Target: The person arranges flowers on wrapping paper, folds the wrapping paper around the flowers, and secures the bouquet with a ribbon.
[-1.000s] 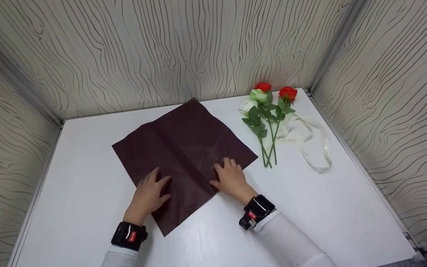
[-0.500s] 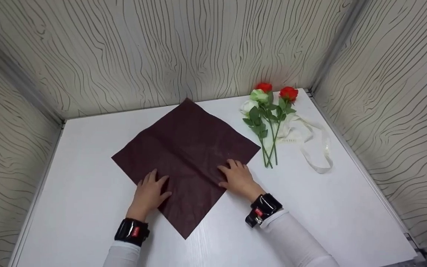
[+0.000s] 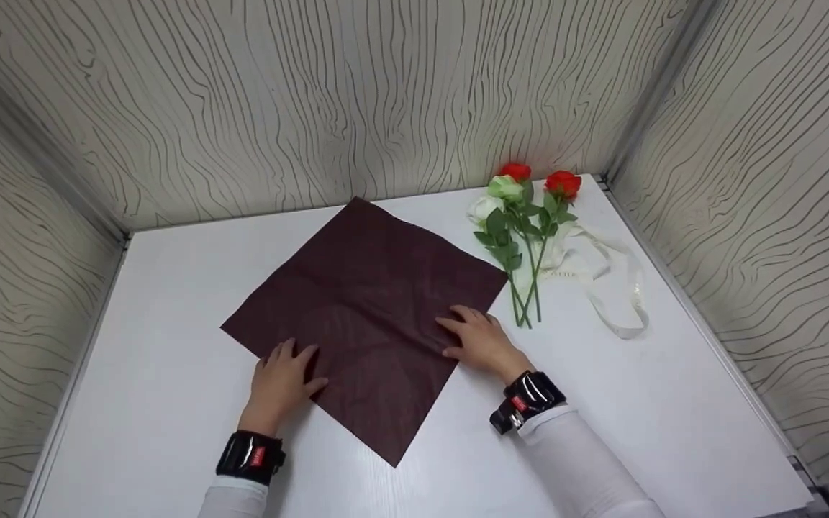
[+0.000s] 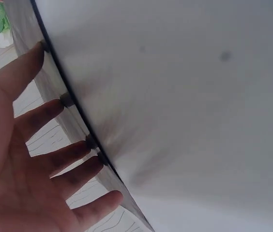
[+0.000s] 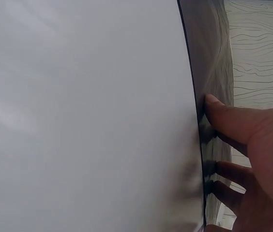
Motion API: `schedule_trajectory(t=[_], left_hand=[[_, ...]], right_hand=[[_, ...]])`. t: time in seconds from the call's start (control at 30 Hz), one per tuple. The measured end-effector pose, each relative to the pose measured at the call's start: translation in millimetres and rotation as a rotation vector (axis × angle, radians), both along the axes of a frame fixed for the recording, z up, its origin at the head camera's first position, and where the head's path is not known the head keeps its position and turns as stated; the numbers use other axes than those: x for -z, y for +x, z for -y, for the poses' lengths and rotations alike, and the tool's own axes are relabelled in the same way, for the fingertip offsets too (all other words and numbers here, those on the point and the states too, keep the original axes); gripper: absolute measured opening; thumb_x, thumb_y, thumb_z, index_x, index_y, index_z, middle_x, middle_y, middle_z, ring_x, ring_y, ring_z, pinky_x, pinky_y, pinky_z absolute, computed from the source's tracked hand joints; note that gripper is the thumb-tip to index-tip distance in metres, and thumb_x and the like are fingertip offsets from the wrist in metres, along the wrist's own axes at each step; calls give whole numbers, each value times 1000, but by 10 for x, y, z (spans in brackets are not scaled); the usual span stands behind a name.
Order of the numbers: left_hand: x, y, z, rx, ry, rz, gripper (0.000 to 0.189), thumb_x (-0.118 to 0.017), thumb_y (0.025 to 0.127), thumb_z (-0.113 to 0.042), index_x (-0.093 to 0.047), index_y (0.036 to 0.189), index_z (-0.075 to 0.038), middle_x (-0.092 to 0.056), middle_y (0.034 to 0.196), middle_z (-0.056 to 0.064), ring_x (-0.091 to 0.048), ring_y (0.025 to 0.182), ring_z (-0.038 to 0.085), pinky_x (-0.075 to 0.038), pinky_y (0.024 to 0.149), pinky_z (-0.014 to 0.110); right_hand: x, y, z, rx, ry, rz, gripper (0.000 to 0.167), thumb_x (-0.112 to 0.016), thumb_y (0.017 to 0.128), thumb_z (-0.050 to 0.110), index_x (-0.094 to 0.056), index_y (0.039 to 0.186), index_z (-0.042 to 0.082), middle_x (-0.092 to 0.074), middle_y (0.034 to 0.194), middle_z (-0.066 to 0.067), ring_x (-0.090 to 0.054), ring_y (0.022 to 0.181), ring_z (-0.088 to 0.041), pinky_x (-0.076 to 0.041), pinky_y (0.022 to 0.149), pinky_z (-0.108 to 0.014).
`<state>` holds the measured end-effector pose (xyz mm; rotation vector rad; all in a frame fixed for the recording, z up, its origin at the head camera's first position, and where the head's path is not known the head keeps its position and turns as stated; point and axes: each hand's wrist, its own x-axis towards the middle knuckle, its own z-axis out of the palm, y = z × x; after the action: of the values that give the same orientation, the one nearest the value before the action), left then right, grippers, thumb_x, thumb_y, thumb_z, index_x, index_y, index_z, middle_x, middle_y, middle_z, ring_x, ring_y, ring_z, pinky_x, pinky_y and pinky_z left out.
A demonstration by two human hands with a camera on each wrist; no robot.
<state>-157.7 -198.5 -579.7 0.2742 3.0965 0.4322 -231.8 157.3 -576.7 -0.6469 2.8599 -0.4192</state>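
White table (image 3: 162, 388)
Dark maroon sheet (image 3: 371, 316) mid-table, roughly square, long axis hard to tell; set diamond-wise, one corner toward back wall (image 3: 386, 93), opposite corner toward person, crease slanting from middle to near-right edge
Artificial roses (image 3: 531, 210) just beyond right corner, heads toward back wall
Left hand (image 3: 279, 381) at near-left edge, palm down, pointing away; right hand (image 3: 479, 342) at near-right edge, palm down, angled inward
Fingers of both spread wide, resting on sheet
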Motion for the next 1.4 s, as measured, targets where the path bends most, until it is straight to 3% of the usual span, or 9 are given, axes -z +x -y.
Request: schedule_trajectory(t=[0.47,0.67,0.8,0.93,1.03,1.17,1.27,1.4], left_hand=[[-1,75,-14,6,-4,-3,64,-81,80,-39,-61,131,-8,-50,133,29,-47,123,46,-36,97,66],[-31,-3,14,12,59,11,72,-85,76,-37,-58,134,-5,-45,135,31,-39,128,48,-36,100,64],[-25,-79,42,2,111,58,74,-85,76,-36,-55,138,-7,-37,144,31,-31,135,50,-30,104,67],[-6,-105,59,-5,127,132,75,-83,78,-36,-54,141,-9,-34,148,31,-26,139,50,-25,106,67],[4,-102,59,-8,131,152,74,-83,78,-36,-53,141,-9,-34,149,31,-25,140,49,-24,107,67],[-8,-110,44,-3,137,150,75,-83,78,-36,-53,141,-9,-33,149,31,-24,140,49,-24,107,66],[-14,-117,38,-2,142,154,75,-83,78,-36,-53,141,-8,-33,148,32,-24,139,50,-24,106,67],[-5,-122,38,-7,139,156,76,-84,77,-36,-54,141,-8,-34,148,32,-25,139,50,-24,106,67]], right_hand=[[-16,60,-54,-8,25,-4,59,-71,90,39,-53,143,22,-39,151,-12,-36,138,-32,-29,105,-60],[-26,79,-52,-2,17,5,59,-71,90,38,-53,144,22,-38,151,-12,-34,139,-31,-27,106,-59],[-39,69,-66,-3,-5,19,58,-71,90,37,-53,143,20,-38,151,-13,-33,139,-33,-26,107,-59],[-13,-4,-129,11,-138,-6,49,-72,91,29,-60,135,10,-47,143,-15,-42,132,-35,-31,108,-53],[22,-108,-235,101,-261,-110,35,-72,90,17,-66,120,1,-57,125,-17,-54,117,-35,-41,100,-48],[31,-252,-441,380,-305,-263,21,-71,86,7,-66,103,-4,-61,101,-21,-60,96,-39,-49,84,-49],[23,-330,-597,554,-281,-260,17,-69,86,6,-61,95,-6,-60,94,-26,-61,89,-43,-50,75,-53],[12,-389,-739,637,-250,-182,19,-64,89,6,-56,94,-10,-56,97,-30,-60,88,-48,-49,73,-56]])
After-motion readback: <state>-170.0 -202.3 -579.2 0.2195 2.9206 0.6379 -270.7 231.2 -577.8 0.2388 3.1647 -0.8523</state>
